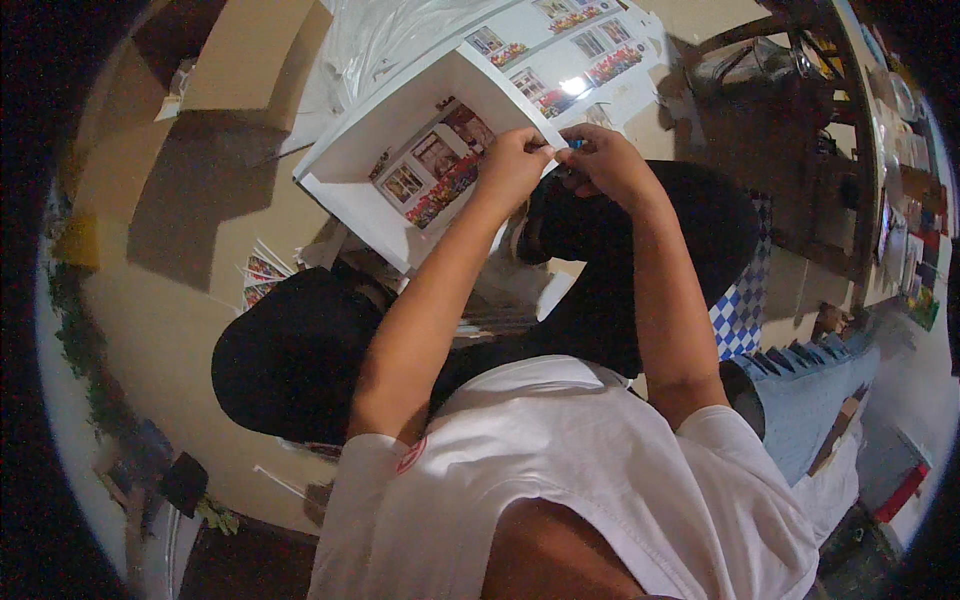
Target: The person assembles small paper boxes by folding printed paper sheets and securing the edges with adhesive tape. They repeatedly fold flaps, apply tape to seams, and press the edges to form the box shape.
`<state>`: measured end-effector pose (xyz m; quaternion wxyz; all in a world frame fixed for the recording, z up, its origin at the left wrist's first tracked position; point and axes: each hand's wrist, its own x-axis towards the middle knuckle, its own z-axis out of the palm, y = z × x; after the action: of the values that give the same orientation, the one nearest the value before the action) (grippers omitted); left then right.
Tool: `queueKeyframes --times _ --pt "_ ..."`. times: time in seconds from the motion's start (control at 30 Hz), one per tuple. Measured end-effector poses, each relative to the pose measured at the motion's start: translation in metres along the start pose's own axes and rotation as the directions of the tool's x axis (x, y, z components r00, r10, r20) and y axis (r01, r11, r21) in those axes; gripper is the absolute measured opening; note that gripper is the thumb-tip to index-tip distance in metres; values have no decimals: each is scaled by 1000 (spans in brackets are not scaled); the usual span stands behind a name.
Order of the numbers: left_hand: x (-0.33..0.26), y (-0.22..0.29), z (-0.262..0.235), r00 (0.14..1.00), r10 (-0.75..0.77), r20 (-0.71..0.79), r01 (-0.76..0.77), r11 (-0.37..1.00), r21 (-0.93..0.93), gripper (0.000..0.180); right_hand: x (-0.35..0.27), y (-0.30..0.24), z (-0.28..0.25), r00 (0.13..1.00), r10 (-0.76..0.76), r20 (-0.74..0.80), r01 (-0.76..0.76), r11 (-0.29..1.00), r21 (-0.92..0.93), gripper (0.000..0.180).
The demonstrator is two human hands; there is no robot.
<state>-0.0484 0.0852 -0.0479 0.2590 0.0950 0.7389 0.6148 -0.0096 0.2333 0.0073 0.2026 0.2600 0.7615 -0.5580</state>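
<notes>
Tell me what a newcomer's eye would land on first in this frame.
Both hands meet at upper centre: the left hand and right hand pinch a small blue piece between the fingertips. Just left of them a white open box stands tilted, with pictures of building fronts inside. Beyond it, printed sheets with similar pictures lie on the tan floor.

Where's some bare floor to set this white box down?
Bare tan floor lies left of the white open box, below the cardboard sheet. Around the hands and printed sheets it is crowded.
</notes>
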Motion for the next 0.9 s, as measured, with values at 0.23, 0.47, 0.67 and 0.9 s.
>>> queueKeyframes --times 0.23,0.47,0.67,0.9 --pt "-4 10 1 997 -77 32 78 996 -50 25 7 10 -3 1000 16 15 -17 998 68 33" --pt "2 3 -12 993 -106 51 95 979 183 28 5 28 12 999 -41 0 41 983 179 25" --pt "-23 23 -53 901 -236 363 103 931 350 30 -42 23 40 987 -1 161 -32 979 202 24" --pt "-21 10 -60 973 -221 69 230 955 -187 25 -46 23 53 988 22 155 -39 994 106 28"
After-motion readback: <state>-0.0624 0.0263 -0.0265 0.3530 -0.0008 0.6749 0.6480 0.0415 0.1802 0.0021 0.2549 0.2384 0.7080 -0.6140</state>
